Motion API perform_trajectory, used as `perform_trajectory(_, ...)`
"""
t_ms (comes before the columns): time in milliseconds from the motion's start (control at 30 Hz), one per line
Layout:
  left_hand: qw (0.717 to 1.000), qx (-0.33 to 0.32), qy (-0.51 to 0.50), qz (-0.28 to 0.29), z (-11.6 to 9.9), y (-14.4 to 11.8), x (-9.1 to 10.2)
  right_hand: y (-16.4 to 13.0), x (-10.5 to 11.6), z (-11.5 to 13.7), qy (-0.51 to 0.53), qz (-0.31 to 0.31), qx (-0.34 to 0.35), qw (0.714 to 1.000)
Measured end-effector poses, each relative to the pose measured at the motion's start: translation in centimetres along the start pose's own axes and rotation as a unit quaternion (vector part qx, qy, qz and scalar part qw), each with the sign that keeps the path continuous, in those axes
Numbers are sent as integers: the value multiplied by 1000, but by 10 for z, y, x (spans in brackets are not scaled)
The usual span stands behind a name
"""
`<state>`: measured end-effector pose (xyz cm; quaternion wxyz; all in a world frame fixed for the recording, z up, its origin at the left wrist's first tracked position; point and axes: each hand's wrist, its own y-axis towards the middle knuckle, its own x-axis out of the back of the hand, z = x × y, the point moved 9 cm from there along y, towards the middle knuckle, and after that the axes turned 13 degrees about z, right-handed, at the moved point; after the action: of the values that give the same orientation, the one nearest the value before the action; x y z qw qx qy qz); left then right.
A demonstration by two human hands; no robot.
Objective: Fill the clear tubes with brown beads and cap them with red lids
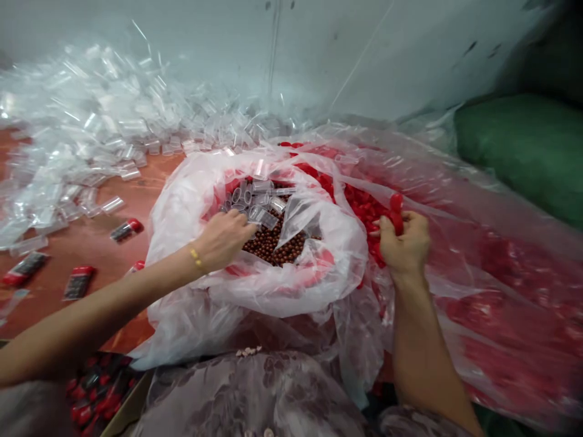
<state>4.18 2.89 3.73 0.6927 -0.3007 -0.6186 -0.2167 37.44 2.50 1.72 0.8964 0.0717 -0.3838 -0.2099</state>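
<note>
In the head view my left hand (230, 237) reaches into an open white plastic bag (182, 188), fingers curled downward against a cluster of clear plastic tubes (262, 200). Its fingertips are hidden, so what they hold cannot be made out. Beneath the tubes lie many small brown beads (277, 246). To the right, my right hand (407, 243) pinches a red plastic cap (396, 209), which sticks up between thumb and fingers. That hand is just above a heap of red caps (359, 203) spilling from a large clear plastic sheet or bag (455, 230).
A big pile of clear tubes (104, 115) covers the back left of the orange-red tabletop (113, 209). Several filled, red-capped tubes (78, 282) lie at left. A box (125, 406) below holds more. A green sack (523, 152) stands right, a pale wall (310, 54) behind.
</note>
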Motion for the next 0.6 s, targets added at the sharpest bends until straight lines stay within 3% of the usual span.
perform_trajectory(100, 997, 0, 5, 75, -8, 41, -22, -23, -6, 46, 149, -22, 52, 987)
perform_trajectory(200, 992, 41, 0, 121, 6, 63, -39, -42, -27, 91, 233, 25, 105, 966)
perform_trajectory(267, 986, 60, -6, 153, 14, 67, -46, -49, -45, 107, 277, 60, 122, 951)
perform_trajectory(367, 978, 67, 0, 199, 17, 65, -50, -50, -75, 109, 328, 117, 103, 932)
perform_trajectory(433, 978, 59, 14, 199, 9, 64, -49, -48, -91, 103, 352, 152, 84, 920)
perform_trajectory(600, 976, 54, -38, 207, -15, 77, -59, -43, -99, 92, 416, 160, 61, 893)
